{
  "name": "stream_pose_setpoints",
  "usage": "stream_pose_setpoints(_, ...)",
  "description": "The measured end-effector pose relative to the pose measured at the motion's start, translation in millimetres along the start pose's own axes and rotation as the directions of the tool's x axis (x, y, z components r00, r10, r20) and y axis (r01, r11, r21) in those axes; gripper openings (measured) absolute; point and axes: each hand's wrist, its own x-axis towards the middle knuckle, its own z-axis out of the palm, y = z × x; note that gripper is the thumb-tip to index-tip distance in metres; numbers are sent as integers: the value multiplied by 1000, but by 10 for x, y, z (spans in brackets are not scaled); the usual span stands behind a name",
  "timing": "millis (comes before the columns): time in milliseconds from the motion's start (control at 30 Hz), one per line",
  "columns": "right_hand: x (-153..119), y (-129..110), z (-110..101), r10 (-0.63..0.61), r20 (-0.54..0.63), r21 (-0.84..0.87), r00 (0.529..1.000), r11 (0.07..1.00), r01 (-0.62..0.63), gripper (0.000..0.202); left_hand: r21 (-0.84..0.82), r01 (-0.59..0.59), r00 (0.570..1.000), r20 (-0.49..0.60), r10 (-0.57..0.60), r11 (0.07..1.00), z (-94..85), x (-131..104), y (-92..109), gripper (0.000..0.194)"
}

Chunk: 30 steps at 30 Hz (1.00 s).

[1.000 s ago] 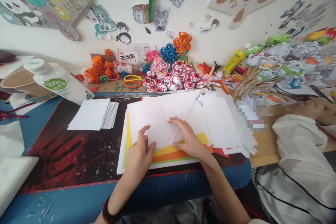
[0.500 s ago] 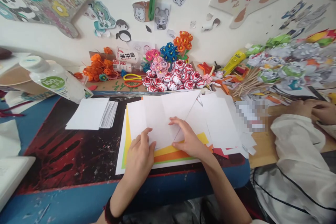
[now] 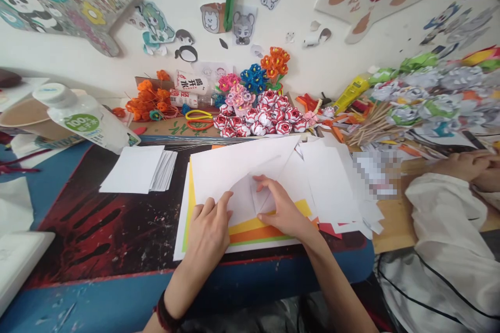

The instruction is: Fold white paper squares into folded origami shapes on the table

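A thin white sheet of paper [image 3: 242,192] stands curved between my two hands, its upper edge bowed over. My left hand [image 3: 209,221] has its fingers curled at the sheet's left side, with the thumb close to the index finger. On the right side, my right hand [image 3: 281,205] holds the same sheet near a crease, thumb low and index finger higher. Beneath lies a larger white sheet [image 3: 211,171] on a stack with yellow paper [image 3: 250,222], orange paper [image 3: 253,234] and green edges.
Left of the stack sits a pile of small white squares [image 3: 133,166]. More white sheets [image 3: 328,182] lie to the right. Behind are red-and-white paper flowers [image 3: 269,114] and a leaning white bottle [image 3: 82,119]. Another person's sleeve [image 3: 445,213] rests at the right.
The white sheet's left part has lifted and curved over toward the right. My left hand's fingers have curled in slightly; the right hand has hardly moved.
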Motion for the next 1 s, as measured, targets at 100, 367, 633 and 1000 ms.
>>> stream_pose_setpoints(100,-3,3,-2,47,-17,-24,999,999,-47,44,-21,13,1000,8,-13,1000,-4,14,-10,35)
stream_pose_setpoints(367,-9,-26,2,134,-12,-31,991,990,-135,44,-50,35,999,24,-34,998,27,28,-50,36)
stream_pose_setpoints(633,-1,-14,6,115,-16,-24,993,993,-115,39,-33,22,1000,11,-21,999,27,41,-66,34)
stream_pose_setpoints(1000,-13,10,16,112,-22,-54,994,992,-113,41,-19,13,1000,-20,-13,1000,40,71,-87,34)
